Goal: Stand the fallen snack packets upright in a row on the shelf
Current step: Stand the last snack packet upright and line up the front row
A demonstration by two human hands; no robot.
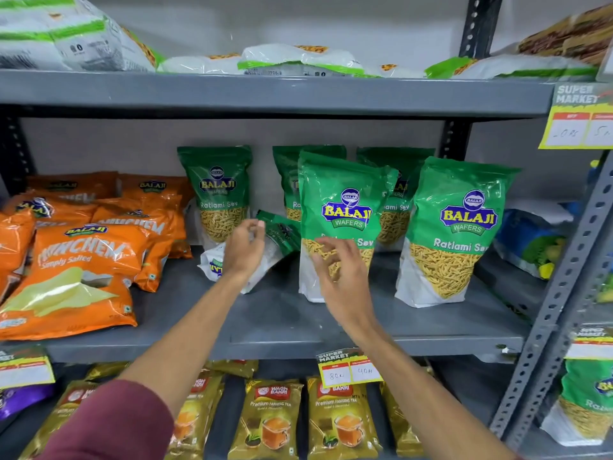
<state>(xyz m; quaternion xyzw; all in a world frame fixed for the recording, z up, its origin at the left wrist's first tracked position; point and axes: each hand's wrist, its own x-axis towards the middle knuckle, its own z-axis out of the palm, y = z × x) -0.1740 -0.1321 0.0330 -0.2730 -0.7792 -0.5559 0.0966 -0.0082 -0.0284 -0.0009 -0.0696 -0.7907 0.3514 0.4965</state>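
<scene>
Left hand (loose grip) at fallen packet, bare shelf beside.

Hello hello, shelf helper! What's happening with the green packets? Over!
Left hand open, reaching the fallen packet. Right hand open before a standing packet. Nothing blocking.

Both hands reach forward, left hand loosely curled, right hand fingers spread.

Orange crisp bags are piled at left; gold tea packets are ranged below; price tag is clipped between.
</scene>
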